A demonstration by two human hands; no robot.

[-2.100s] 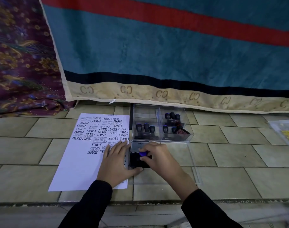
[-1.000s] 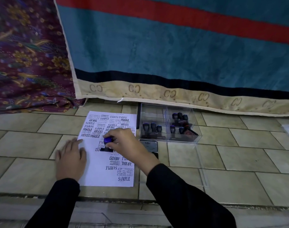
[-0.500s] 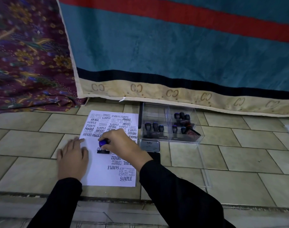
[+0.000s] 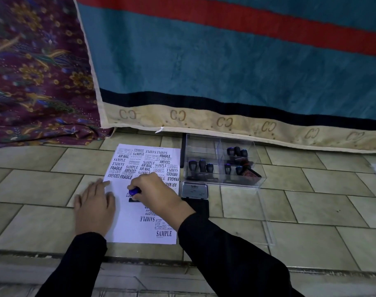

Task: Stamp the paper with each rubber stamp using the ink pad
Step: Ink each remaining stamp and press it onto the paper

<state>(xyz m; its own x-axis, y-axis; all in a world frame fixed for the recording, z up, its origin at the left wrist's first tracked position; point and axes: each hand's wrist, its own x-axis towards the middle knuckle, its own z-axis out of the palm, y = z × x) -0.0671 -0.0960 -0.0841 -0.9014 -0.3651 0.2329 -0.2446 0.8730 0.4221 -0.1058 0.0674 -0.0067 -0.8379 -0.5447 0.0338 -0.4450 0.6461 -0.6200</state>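
Note:
A white paper covered with several black stamped words lies on the tiled floor. My right hand grips a rubber stamp with a blue knob; its black base sits on the middle of the sheet. My left hand lies flat, fingers straight, on the paper's left edge. The ink pad sits open just right of the paper, its metal lid up; my right sleeve hides much of the black pad. A clear box behind it holds several more stamps.
The box's clear lid lies flat on the tiles to the right. A teal blanket with a beige border hangs behind, and a purple patterned cloth is at the left. A step edge runs just below the paper.
My right hand carried the stamp from the ink pad over to the paper and set it down mid-sheet. My left hand moved from beside the pad to the paper's left edge.

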